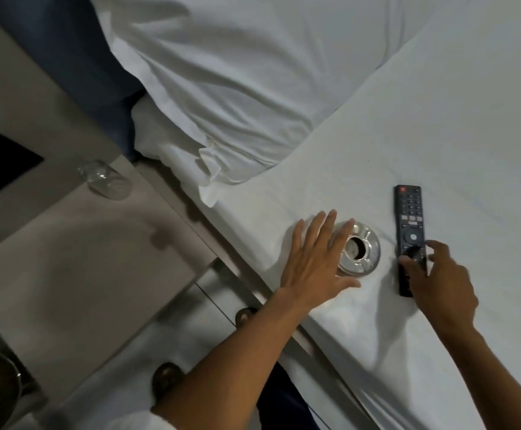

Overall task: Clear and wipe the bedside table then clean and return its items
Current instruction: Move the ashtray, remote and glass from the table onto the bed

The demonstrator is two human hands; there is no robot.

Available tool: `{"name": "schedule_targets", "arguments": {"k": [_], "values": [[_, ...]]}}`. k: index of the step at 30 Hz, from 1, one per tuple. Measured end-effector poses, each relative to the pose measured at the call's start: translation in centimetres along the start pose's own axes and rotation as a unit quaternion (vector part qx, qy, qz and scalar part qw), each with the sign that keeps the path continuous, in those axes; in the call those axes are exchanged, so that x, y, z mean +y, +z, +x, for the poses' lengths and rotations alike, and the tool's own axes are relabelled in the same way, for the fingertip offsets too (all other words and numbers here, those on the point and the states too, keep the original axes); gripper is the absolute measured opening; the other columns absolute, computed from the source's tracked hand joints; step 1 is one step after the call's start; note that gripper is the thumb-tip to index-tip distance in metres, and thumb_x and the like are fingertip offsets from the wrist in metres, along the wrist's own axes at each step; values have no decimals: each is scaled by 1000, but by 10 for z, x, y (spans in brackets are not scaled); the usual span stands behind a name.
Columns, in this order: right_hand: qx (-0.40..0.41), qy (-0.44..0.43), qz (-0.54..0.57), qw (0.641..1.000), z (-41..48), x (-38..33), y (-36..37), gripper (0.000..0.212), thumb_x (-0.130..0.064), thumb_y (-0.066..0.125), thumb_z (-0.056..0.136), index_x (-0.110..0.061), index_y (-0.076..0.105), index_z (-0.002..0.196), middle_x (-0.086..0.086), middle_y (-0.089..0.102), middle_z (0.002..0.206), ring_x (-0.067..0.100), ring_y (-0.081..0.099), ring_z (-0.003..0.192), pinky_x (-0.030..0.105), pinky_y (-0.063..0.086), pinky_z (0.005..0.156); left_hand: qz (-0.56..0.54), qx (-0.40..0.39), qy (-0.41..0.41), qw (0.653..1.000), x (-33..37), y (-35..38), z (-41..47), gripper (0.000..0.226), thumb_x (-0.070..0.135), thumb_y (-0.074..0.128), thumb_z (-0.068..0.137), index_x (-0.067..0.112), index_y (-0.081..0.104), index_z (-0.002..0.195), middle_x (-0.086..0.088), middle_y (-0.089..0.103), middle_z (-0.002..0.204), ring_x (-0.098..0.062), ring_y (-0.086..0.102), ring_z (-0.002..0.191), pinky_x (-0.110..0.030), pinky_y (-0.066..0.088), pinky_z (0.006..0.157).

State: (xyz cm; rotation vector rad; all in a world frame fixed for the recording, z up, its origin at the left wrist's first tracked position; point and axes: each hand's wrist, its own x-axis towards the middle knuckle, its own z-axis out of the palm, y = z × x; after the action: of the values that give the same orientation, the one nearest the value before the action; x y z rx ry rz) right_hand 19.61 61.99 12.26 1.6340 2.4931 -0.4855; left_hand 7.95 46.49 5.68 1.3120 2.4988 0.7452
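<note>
The long black plastic remote lies flat on the bed's smooth white sheet, pointing away; right grip pinches its near end. Left grip spreads flat beside the round shiny metal ashtray.

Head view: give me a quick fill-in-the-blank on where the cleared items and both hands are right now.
1. The ashtray and the remote control both lie on the ____.
2. The drinking glass is on the bedside table, lying on its ____.
3. The right hand has its fingers on the ____.
4. The left hand is spread open beside the ____.

Missing words: bed; side; remote control; ashtray
</note>
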Motion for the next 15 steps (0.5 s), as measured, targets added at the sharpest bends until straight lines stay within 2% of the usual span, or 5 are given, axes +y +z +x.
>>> {"name": "schedule_targets", "arguments": {"k": [3, 5, 7, 10, 15], "values": [[67, -75, -2, 995, -6, -37, 4, 32, -32, 55, 93, -8, 52, 114, 27, 64, 102, 47, 56, 94, 52, 50, 77, -23, 91, -37, 995, -34, -29, -24, 71, 50, 60, 85, 22, 38, 146, -8, 33, 157, -26, 28, 145, -49, 19, 119], [82, -158, 72, 981, -21, -78, 13, 25, -22, 56, 92, -11, 54, 115, 19, 65, 105, 42, 56, 98, 51, 49, 81, -12, 159, -82, 984, -70, -53, -42, 58, 29, 62, 83, 20, 49, 139, -8, 44, 150, -27, 41, 137, -48, 32, 111], [75, -235, 149, 957, -41, -126, 29, 26, -12, 56, 91, -14, 56, 117, 11, 65, 105, 33, 57, 100, 49, 49, 82, 16, 202, -130, 971, -111, -75, -62, 58, 16, 63, 79, 17, 51, 135, -9, 49, 146, -28, 46, 131, -46, 37, 105], [16, -345, 204, 916, -73, -210, 66, 26, -8, 54, 90, -14, 58, 115, 5, 63, 103, 27, 58, 95, 47, 51, 76, 95, 225, -201, 948, -177, -103, -92, 65, 11, 65, 73, 17, 48, 135, -12, 51, 143, -28, 45, 129, -46, 39, 103], [-148, -448, 94, 877, -99, -321, 150, 41, -9, 50, 84, -16, 51, 125, 10, 56, 118, 30, 53, 106, 42, 51, 80, 190, 182, -286, 921, -280, -146, -117, 60, 21, 70, 77, 14, 52, 134, -15, 52, 141, -34, 50, 125, -46, 42, 97]]}}
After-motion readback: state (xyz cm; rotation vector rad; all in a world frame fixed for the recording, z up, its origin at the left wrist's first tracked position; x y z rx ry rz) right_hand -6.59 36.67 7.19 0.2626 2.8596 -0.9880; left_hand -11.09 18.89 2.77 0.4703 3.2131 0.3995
